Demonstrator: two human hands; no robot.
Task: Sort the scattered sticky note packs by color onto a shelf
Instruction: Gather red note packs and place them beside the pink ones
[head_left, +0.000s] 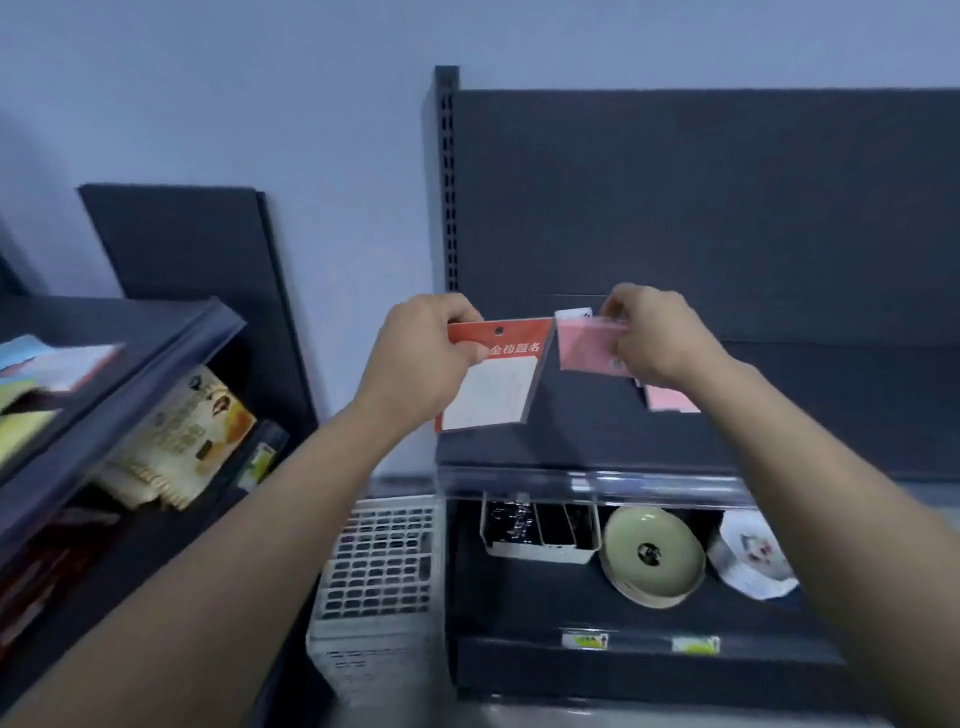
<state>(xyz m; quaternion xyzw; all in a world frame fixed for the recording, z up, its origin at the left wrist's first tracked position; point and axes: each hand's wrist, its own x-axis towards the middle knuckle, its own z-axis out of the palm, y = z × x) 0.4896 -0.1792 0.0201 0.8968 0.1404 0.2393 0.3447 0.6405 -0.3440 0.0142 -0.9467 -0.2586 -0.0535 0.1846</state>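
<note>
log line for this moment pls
left hand grips white pack with red header | right hand pinches pink pack | both over dark shelf | second pink pack on shelf

White characters that seem to read "金榜题名" stand on the red card header of the white sticky note pack (492, 382).

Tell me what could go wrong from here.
The left hand pinches the white pack only by its red top edge, near the left end of the shelf; it might slip and drop toward the white basket below. The right hand holds a pink pack beside it, so the colors could get mixed.
</note>
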